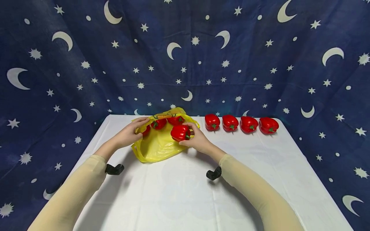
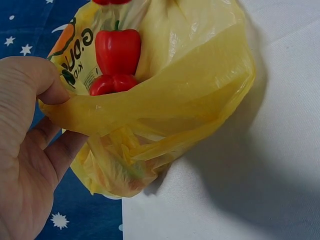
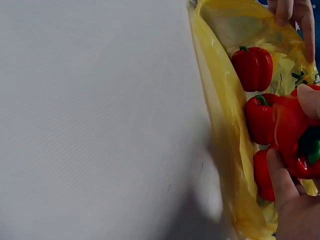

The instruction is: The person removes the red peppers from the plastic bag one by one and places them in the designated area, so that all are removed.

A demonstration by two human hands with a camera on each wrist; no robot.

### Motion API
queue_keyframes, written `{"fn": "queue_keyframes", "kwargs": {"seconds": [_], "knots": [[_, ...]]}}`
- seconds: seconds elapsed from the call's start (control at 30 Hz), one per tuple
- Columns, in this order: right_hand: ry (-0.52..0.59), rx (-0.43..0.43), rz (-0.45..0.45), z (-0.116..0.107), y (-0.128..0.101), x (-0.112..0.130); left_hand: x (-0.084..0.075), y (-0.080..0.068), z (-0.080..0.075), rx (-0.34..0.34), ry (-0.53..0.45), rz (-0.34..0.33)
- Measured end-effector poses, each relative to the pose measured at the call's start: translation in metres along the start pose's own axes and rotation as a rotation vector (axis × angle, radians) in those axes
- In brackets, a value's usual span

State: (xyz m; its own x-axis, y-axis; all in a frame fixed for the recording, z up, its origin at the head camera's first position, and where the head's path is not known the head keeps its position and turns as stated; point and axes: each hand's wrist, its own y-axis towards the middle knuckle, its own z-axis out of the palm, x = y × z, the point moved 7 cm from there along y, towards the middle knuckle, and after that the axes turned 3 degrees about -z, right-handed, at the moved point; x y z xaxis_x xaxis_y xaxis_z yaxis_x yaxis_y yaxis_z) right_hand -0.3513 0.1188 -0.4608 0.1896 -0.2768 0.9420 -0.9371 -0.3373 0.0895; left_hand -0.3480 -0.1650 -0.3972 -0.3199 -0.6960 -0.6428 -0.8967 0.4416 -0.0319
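A white table point(image 1: 185, 192) stands before a starry backdrop point(image 1: 185, 48), with a yellow bag point(image 1: 157, 144) lying open left of centre. The left hand point(image 1: 128, 134) pinches the bag's far-left rim between thumb and fingers, lifting the mouth. The right hand point(image 1: 196, 139) grips a red pepper point(image 1: 180, 132) just above the opening; three peppers point(image 1: 162, 123) already sit inside at the far end. Four more peppers point(image 1: 241, 124) line the far right edge. If the thin rim slips from the pinch, the mouth could sag shut and the held pepper might land on the plastic and roll off across the table.
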Motion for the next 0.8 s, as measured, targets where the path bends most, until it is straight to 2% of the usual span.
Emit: {"fn": "queue_keyframes", "kwargs": {"seconds": [0.4,0.57,0.8], "knots": [[-0.007,-0.068,0.023,-0.035,-0.036,-0.009,0.001,0.000,0.001,0.005,-0.004,0.003],[-0.004,-0.118,0.042,-0.049,-0.048,-0.017,0.002,0.000,0.001,0.005,-0.001,0.000],[-0.062,-0.210,0.112,-0.068,-0.064,-0.032,0.001,0.000,0.000,0.005,-0.004,-0.005]]}}
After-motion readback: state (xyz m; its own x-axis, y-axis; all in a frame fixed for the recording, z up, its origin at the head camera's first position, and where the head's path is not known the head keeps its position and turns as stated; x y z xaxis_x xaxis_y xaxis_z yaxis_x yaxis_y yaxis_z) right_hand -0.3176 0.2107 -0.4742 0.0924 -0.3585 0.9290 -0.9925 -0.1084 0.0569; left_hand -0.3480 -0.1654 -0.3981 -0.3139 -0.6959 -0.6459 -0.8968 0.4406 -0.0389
